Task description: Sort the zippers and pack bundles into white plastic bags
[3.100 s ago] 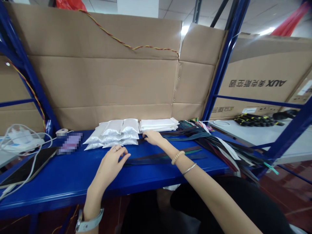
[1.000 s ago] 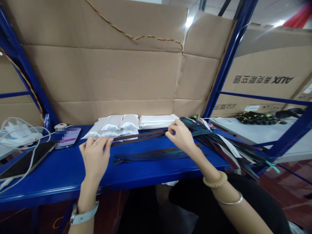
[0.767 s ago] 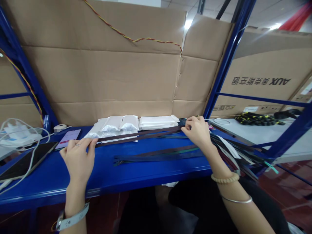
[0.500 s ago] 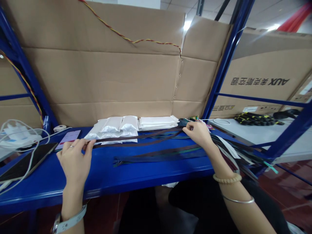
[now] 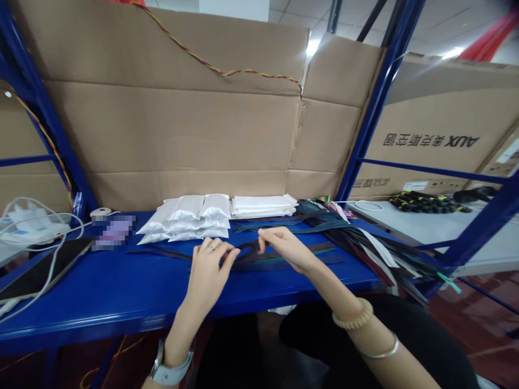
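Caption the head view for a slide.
Left hand and right hand pinch a dark strip over the blue shelf; white packets behind.

We see bright, even light; a ceiling lamp point(image 5: 311, 47) glares far above the fingers point(image 5: 227, 258), frame edges bow, and a pixelated patch point(image 5: 112, 239) sits left.

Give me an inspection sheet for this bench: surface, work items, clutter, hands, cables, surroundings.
Surface: blue shelf, serving as bench.
Work items: dark strip pinched between both hands; flat strips beside it; strip pile at right.
Clutter: white pouches, white flat stack, tape roll, phone, tablet.
Hands: left hand and right hand both grip the dark strip.
Cables: white cables at left; red-yellow wire across the cardboard backing.
Surroundings: cardboard backing, AUX box, grey table at right.
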Demonstrator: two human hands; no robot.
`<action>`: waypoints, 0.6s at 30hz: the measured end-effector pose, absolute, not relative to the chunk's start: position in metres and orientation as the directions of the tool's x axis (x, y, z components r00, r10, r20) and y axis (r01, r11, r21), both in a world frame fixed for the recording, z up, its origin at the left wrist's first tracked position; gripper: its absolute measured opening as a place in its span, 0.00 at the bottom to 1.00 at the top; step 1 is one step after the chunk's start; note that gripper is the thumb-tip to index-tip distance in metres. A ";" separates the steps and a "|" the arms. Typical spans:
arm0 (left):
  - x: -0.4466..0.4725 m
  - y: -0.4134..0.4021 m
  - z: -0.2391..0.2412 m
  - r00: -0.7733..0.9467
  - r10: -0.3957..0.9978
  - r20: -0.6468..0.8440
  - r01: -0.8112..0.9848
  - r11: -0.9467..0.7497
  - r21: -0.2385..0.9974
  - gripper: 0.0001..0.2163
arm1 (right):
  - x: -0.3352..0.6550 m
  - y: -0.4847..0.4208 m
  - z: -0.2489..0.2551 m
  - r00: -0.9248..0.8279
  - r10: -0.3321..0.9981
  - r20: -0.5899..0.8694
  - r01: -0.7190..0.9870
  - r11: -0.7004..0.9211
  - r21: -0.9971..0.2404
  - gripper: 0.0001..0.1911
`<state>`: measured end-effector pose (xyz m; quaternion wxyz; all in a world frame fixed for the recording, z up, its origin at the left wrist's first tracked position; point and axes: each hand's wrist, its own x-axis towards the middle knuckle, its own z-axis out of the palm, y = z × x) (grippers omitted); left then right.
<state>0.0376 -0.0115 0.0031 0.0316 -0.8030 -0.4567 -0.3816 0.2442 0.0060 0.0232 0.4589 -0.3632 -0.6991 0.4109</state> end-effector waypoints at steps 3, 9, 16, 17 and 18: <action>0.046 -0.014 -0.001 0.330 0.713 0.619 0.756 -0.592 0.279 0.09 | 0.231 0.001 0.018 -0.395 0.851 0.347 0.073 0.405 -0.911 0.22; 0.046 -0.014 -0.002 0.340 0.714 0.613 0.734 -0.609 0.302 0.08 | 0.220 -0.001 0.010 -0.381 0.856 0.348 -0.042 0.360 -0.932 0.20; 0.048 -0.013 -0.002 0.299 0.714 0.633 0.740 -0.592 0.318 0.09 | 0.217 0.005 -0.006 -0.352 0.889 0.292 -0.001 0.312 -0.950 0.14; 0.048 -0.013 -0.002 0.298 0.716 0.631 0.747 -0.587 0.313 0.09 | 0.218 0.006 -0.008 -0.356 0.889 0.287 0.075 0.334 -0.940 0.13; 0.048 -0.012 -0.003 0.299 0.719 0.627 0.755 -0.580 0.306 0.09 | 0.218 0.008 -0.009 -0.361 0.886 0.291 0.151 0.364 -0.919 0.14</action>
